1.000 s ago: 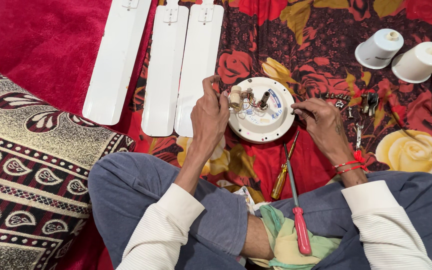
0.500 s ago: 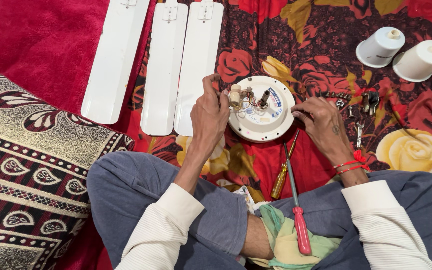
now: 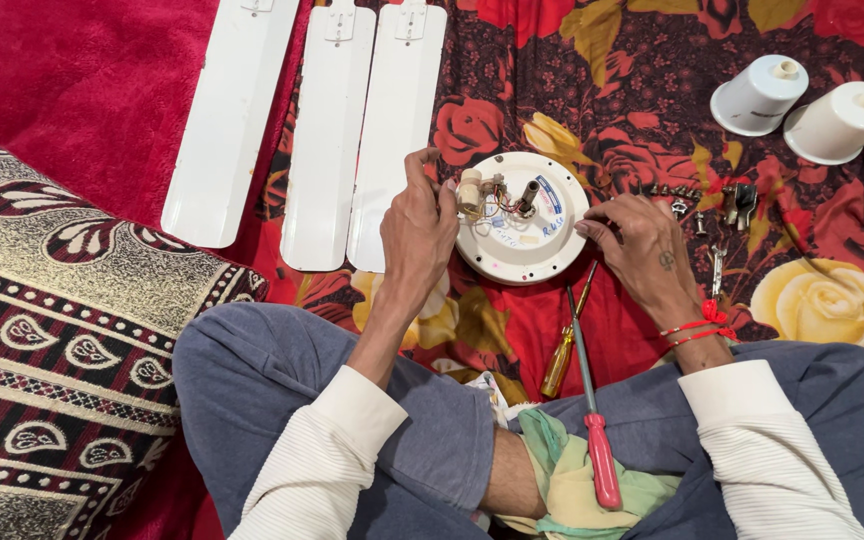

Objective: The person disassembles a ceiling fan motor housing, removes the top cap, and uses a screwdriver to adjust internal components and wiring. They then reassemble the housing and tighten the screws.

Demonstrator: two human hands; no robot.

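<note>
Left hand (image 3: pixel 420 232) pinches the left rim of the round white ceiling-fan motor (image 3: pixel 522 218), frame centre | right hand (image 3: pixel 640 243) curls on its right rim, grasp unclear | motor lies between both hands, shaft up | three white blades (image 3: pixel 327 130) upper left | two screwdrivers (image 3: pixel 582 385) below | two white cups (image 3: pixel 802 105) upper right

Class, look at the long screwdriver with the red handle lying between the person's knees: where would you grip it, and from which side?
Grip the red-handled screwdriver by its red plastic handle, coming from above on the person's side. The handle is the thick end, lying on the green cloth nearest the body; the thin metal shaft points away toward the round white fan motor plate, close to the right hand.
</note>
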